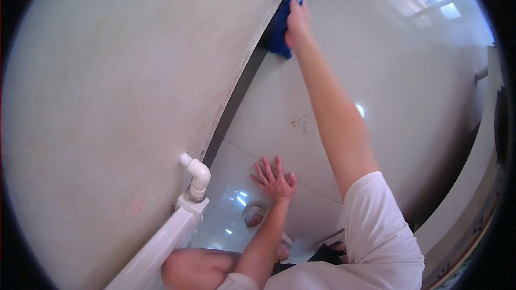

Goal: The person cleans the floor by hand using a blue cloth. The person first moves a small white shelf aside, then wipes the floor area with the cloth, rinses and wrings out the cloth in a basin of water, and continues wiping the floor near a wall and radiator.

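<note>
At the far end of my outstretched right arm, my right hand (pixel 299 24) presses a dark blue cloth (pixel 280 35) against the dark skirting strip (pixel 232 106) where wall and floor meet. The cloth is bunched and lies along the strip, partly hidden by the hand. Much nearer, my left hand (pixel 276 180) rests flat on the glossy tiled floor (pixel 344 32) with its fingers spread, holding nothing. It lies across a tile joint.
A pale wall (pixel 123 70) with pinkish smudges fills the left. From it juts a white pipe elbow (pixel 199 174), joined to a white radiator-like fixture (pixel 156 244). Brownish specks (pixel 297 123) mark the floor. Pale furniture (pixel 457 198) curves along the right.
</note>
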Available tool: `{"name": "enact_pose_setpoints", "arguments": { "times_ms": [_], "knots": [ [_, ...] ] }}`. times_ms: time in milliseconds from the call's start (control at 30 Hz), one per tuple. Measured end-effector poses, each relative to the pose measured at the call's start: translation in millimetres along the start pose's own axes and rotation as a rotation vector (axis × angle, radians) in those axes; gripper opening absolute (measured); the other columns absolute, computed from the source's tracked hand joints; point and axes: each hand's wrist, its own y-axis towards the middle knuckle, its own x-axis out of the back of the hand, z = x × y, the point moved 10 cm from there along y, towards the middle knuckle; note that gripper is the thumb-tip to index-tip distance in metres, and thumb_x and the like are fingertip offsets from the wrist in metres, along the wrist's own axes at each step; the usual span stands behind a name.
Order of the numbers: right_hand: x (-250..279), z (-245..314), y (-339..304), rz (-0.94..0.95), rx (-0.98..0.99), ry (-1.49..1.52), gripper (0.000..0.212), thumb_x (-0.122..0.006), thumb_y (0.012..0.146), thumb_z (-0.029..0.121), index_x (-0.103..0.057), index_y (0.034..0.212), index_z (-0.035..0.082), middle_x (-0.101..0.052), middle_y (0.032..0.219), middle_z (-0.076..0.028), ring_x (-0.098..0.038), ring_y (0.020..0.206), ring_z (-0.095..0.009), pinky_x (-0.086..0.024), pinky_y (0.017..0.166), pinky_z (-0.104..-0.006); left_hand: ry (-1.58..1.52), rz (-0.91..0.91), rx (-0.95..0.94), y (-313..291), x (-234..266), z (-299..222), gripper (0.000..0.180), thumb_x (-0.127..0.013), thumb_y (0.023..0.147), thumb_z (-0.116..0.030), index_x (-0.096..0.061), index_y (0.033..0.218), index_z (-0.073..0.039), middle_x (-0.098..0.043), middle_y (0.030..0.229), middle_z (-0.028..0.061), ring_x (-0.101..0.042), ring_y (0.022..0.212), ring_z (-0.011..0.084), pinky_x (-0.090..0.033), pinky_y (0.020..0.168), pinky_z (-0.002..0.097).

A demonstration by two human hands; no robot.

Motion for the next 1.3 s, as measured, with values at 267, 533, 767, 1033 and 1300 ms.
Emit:
{"name": "enact_pose_setpoints", "arguments": {
  "times_ms": [267,533,767,1033,1300],
  "knots": [
    [-4.8,-94.3,-117.6,-0.126,-0.008,-0.095,0.058,-0.043,0.107,0.021,-0.020,0.160,0.013,-0.036,0.157,-0.014,-0.036,0.142,-0.027,-0.027,0.118,-0.0384,0.026,0.015,0.023,-5.1,-0.6,12.5,0.069,-0.052,0.087,-0.049,-0.045,0.151,-0.023,-0.029,0.162,0.0178,-0.023,0.148,0.0483,-0.011,0.115,0.0739],
    [-18.7,-188.7,-285.8,-0.020,-0.001,-0.290,0.067,-0.040,0.103,0.006,-0.008,0.162,0.006,-0.016,0.166,-0.019,-0.019,0.152,-0.029,-0.016,0.123,-0.0359,-0.226,0.072,0.094,-1.5,5.2,5.3,0.068,-0.055,0.090,-0.045,-0.044,0.152,-0.020,-0.030,0.161,0.0179,-0.025,0.148,0.0476,-0.018,0.115,0.0719],
    [-20.0,-237.7,-374.3,-0.110,-0.612,0.041,0.059,-0.047,0.105,0.019,-0.024,0.159,0.010,-0.041,0.154,-0.012,-0.042,0.139,-0.025,-0.033,0.115,-0.0356,0.085,0.130,-0.002,6.8,24.2,-7.7,0.071,-0.061,0.088,-0.037,-0.039,0.152,-0.014,-0.030,0.160,0.0235,-0.023,0.147,0.0515,-0.022,0.115,0.0685],
    [29.4,-145.5,-350.0,0.210,-1.171,0.749,0.053,-0.043,0.101,0.036,-0.051,0.138,-0.001,-0.055,0.141,-0.024,-0.054,0.129,-0.041,-0.035,0.117,-0.0537,0.178,0.313,0.133,-12.4,-39.4,37.7,0.068,-0.056,0.087,-0.047,-0.050,0.145,-0.011,-0.032,0.159,0.0219,-0.021,0.149,0.0482,-0.012,0.115,0.0726],
    [193.0,78.2,-199.9,0.287,-0.499,0.063,0.038,-0.055,0.100,0.021,-0.055,0.133,0.004,-0.068,0.115,-0.011,-0.068,0.108,-0.025,-0.055,0.098,-0.0460,0.068,0.037,0.031,-1.2,-0.8,1.0,0.076,-0.055,0.085,-0.045,-0.039,0.155,-0.021,-0.023,0.165,0.0168,-0.014,0.152,0.0469,-0.006,0.116,0.0718]
  ]
}}
